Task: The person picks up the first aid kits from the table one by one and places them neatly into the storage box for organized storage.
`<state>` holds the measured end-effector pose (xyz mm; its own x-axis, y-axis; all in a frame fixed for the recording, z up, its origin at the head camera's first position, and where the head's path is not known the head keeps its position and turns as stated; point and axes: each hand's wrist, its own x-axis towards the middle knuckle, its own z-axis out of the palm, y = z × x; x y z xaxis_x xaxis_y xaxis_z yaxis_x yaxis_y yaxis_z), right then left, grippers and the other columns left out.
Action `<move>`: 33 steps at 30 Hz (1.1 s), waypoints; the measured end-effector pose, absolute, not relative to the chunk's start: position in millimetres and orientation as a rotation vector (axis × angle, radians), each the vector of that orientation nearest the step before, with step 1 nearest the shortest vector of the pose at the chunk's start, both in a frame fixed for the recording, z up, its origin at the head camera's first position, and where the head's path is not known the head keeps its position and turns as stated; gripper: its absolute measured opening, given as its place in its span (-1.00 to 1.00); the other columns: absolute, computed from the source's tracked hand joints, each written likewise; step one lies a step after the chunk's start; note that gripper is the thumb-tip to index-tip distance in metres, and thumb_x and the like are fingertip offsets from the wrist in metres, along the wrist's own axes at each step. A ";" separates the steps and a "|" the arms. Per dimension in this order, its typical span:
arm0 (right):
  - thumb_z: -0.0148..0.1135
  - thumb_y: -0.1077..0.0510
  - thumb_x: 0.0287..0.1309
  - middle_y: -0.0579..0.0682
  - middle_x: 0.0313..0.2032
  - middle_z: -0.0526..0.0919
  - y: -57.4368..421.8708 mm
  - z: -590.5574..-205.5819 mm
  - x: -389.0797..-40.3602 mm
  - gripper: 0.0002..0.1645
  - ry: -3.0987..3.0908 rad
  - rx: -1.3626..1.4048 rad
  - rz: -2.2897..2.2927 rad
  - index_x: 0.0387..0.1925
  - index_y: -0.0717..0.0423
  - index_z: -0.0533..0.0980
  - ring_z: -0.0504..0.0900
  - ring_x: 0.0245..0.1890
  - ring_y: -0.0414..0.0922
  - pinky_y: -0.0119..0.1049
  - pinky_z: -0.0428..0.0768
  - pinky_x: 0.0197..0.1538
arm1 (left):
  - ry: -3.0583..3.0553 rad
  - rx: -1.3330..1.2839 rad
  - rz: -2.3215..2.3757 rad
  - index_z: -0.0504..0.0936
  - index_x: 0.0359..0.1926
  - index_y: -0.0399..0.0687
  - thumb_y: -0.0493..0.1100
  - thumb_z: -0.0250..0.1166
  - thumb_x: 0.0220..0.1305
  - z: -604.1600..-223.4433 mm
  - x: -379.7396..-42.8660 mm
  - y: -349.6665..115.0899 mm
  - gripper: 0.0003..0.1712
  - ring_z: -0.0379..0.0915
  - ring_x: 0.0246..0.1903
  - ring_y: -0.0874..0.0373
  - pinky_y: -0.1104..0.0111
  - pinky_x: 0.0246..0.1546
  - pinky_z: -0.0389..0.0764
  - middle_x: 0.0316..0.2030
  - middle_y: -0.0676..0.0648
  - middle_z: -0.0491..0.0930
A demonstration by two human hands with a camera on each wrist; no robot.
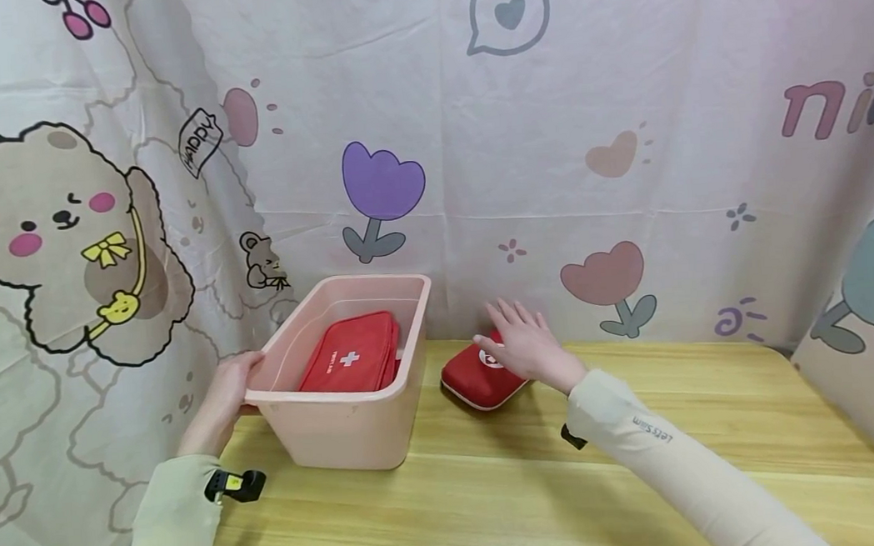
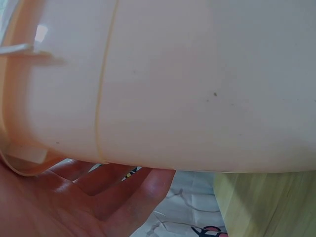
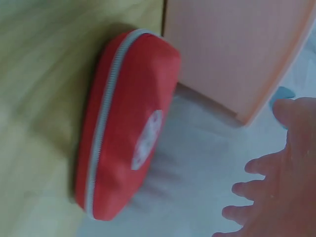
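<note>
A pink plastic storage bin (image 1: 341, 429) stands on the left of the table. In it lies a red first aid pouch (image 1: 359, 357) with a white cross, over more red fabric. My left hand (image 1: 227, 394) holds the bin's left side at the rim; in the left wrist view its fingers (image 2: 153, 190) lie against the outer wall. Right of the bin rests a red zippered first aid case (image 1: 481, 383) with a round white emblem. Over this case my right hand (image 1: 527, 347) is spread, fingers extended; the right wrist view shows a gap between the hand (image 3: 291, 177) and the case (image 3: 133, 133).
A wooden table (image 1: 645, 477) carries the bin and the case. Directly behind them hangs a printed cloth (image 1: 476, 179) with flowers and bears, which also covers both sides. A black wrist camera (image 1: 235, 486) sits at the left sleeve.
</note>
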<state>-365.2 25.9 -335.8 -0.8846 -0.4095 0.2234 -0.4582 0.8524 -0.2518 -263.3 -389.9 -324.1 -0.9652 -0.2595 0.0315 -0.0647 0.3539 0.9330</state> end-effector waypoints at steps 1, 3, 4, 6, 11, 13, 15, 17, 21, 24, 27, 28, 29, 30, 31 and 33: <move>-0.09 -0.32 0.40 0.15 0.51 -0.01 26.8 -339.3 -366.2 -0.12 -2.878 0.667 0.457 0.53 0.04 0.02 -0.14 0.48 0.22 0.25 -0.20 0.40 | -2.437 0.298 -1.666 0.22 0.26 -0.47 0.03 -0.18 0.49 -324.0 -263.4 -389.8 -0.36 0.42 -0.31 0.16 0.19 -0.38 0.65 0.02 -0.42 0.32; -0.11 -0.32 0.40 0.16 0.50 -0.01 28.6 -347.9 -369.0 -0.12 -2.895 0.653 0.460 0.53 0.05 0.03 -0.13 0.48 0.22 0.26 -0.18 0.40 | -2.438 0.302 -1.665 0.22 0.27 -0.47 0.04 -0.18 0.49 -323.4 -263.7 -390.1 -0.36 0.42 -0.30 0.15 0.19 -0.38 0.65 0.03 -0.42 0.31; -0.12 -0.33 0.40 0.16 0.50 0.00 29.3 -352.3 -370.1 -0.12 -2.901 0.647 0.459 0.53 0.06 0.04 -0.12 0.48 0.23 0.26 -0.17 0.40 | -2.439 0.303 -1.664 0.21 0.27 -0.47 0.04 -0.19 0.49 -323.2 -263.7 -390.1 -0.36 0.42 -0.30 0.14 0.20 -0.38 0.65 0.03 -0.42 0.31; -0.13 -0.34 0.40 0.16 0.49 0.03 29.8 -361.6 -371.9 -0.12 -2.915 0.634 0.457 0.52 0.08 0.07 -0.09 0.47 0.22 0.26 -0.14 0.40 | -2.442 0.307 -1.660 0.21 0.27 -0.48 0.04 -0.19 0.49 -323.2 -263.8 -390.3 -0.36 0.42 -0.29 0.14 0.20 -0.38 0.65 0.04 -0.43 0.31; -0.13 -0.35 0.39 0.20 0.47 0.08 28.9 -383.6 -373.6 -0.10 -2.953 0.618 0.441 0.50 0.13 0.11 -0.02 0.45 0.25 0.27 -0.09 0.39 | -2.444 0.305 -1.666 0.19 0.29 -0.48 0.04 -0.20 0.50 -323.6 -264.3 -390.6 -0.34 0.42 -0.28 0.13 0.22 -0.38 0.65 0.05 -0.43 0.29; -0.10 -0.35 0.38 0.21 0.47 0.09 27.2 -389.7 -372.3 -0.10 -2.970 0.618 0.442 0.49 0.13 0.12 -0.02 0.45 0.26 0.28 -0.08 0.39 | -2.447 0.306 -1.667 0.18 0.30 -0.48 0.05 -0.20 0.50 -324.0 -264.6 -390.1 -0.33 0.42 -0.27 0.12 0.22 -0.37 0.65 0.05 -0.43 0.29; -0.09 -0.36 0.37 0.21 0.46 0.11 24.9 -394.7 -370.5 -0.10 -2.983 0.619 0.434 0.49 0.12 0.13 0.00 0.44 0.27 0.29 -0.06 0.38 | -2.449 0.310 -1.664 0.18 0.30 -0.48 0.05 -0.20 0.50 -324.8 -264.6 -389.4 -0.33 0.42 -0.27 0.11 0.23 -0.37 0.65 0.05 -0.43 0.29; -0.06 -0.35 0.37 0.20 0.46 0.12 22.5 -398.4 -368.5 -0.11 -2.996 0.623 0.434 0.49 0.10 0.14 0.01 0.44 0.27 0.30 -0.05 0.37 | -2.456 0.316 -1.660 0.17 0.31 -0.48 0.06 -0.20 0.51 -325.7 -264.6 -389.0 -0.32 0.42 -0.25 0.10 0.25 -0.38 0.65 0.07 -0.44 0.29; -0.04 -0.32 0.37 0.19 0.44 0.16 20.1 -406.4 -367.4 -0.14 -2.996 0.629 0.409 0.47 0.10 0.17 0.05 0.42 0.27 0.33 0.00 0.35 | -2.462 0.322 -1.659 0.18 0.31 -0.48 0.06 -0.21 0.51 -326.6 -264.3 -388.5 -0.33 0.42 -0.25 0.10 0.26 -0.39 0.64 0.08 -0.44 0.29; -0.03 -0.31 0.37 0.19 0.44 0.16 19.1 -410.6 -367.9 -0.15 -2.985 0.624 0.395 0.47 0.11 0.18 0.06 0.42 0.26 0.33 0.03 0.34 | -2.462 0.320 -1.655 0.19 0.31 -0.47 0.05 -0.21 0.51 -326.0 -264.3 -388.6 -0.33 0.42 -0.26 0.11 0.25 -0.39 0.64 0.08 -0.44 0.29; -0.03 -0.31 0.37 0.18 0.45 0.15 17.7 -412.5 -368.7 -0.15 -2.979 0.615 0.397 0.47 0.09 0.18 0.04 0.43 0.24 0.32 0.04 0.34 | -2.464 0.318 -1.649 0.18 0.31 -0.48 0.05 -0.22 0.51 -324.6 -264.6 -389.3 -0.33 0.42 -0.26 0.10 0.24 -0.39 0.64 0.07 -0.45 0.28; -0.03 -0.31 0.37 0.17 0.45 0.15 17.3 -413.0 -368.9 -0.15 -2.979 0.614 0.395 0.48 0.08 0.18 0.03 0.43 0.24 0.32 0.05 0.34 | -2.463 0.318 -1.648 0.18 0.31 -0.48 0.06 -0.22 0.51 -323.9 -264.6 -389.4 -0.33 0.42 -0.26 0.09 0.24 -0.40 0.64 0.07 -0.45 0.28; -0.03 -0.31 0.36 0.17 0.45 0.14 17.0 -413.4 -368.9 -0.15 -2.979 0.614 0.396 0.48 0.08 0.18 0.03 0.44 0.24 0.32 0.07 0.33 | -2.464 0.319 -1.646 0.18 0.31 -0.48 0.06 -0.22 0.51 -323.6 -264.7 -389.7 -0.32 0.42 -0.26 0.09 0.24 -0.40 0.64 0.07 -0.45 0.28; -0.03 -0.32 0.36 0.17 0.45 0.14 16.8 -413.6 -369.1 -0.15 -2.981 0.614 0.401 0.48 0.07 0.18 0.02 0.44 0.24 0.33 0.08 0.33 | -2.464 0.322 -1.644 0.17 0.31 -0.48 0.06 -0.22 0.51 -323.4 -264.7 -389.8 -0.32 0.42 -0.26 0.09 0.25 -0.40 0.64 0.07 -0.45 0.28; -0.02 -0.32 0.36 0.17 0.45 0.13 16.7 -413.9 -369.3 -0.15 -2.980 0.615 0.406 0.48 0.07 0.18 0.01 0.44 0.24 0.33 0.09 0.32 | -2.465 0.324 -1.642 0.17 0.31 -0.48 0.06 -0.22 0.51 -323.3 -264.6 -389.9 -0.32 0.42 -0.26 0.09 0.25 -0.40 0.64 0.07 -0.46 0.28; -0.02 -0.31 0.36 0.17 0.45 0.13 17.4 -414.4 -369.5 -0.15 -2.975 0.626 0.420 0.48 0.06 0.18 0.00 0.44 0.24 0.34 0.12 0.31 | -2.468 0.326 -1.639 0.17 0.32 -0.47 0.06 -0.22 0.51 -323.4 -264.3 -390.0 -0.32 0.42 -0.25 0.09 0.25 -0.40 0.65 0.08 -0.45 0.28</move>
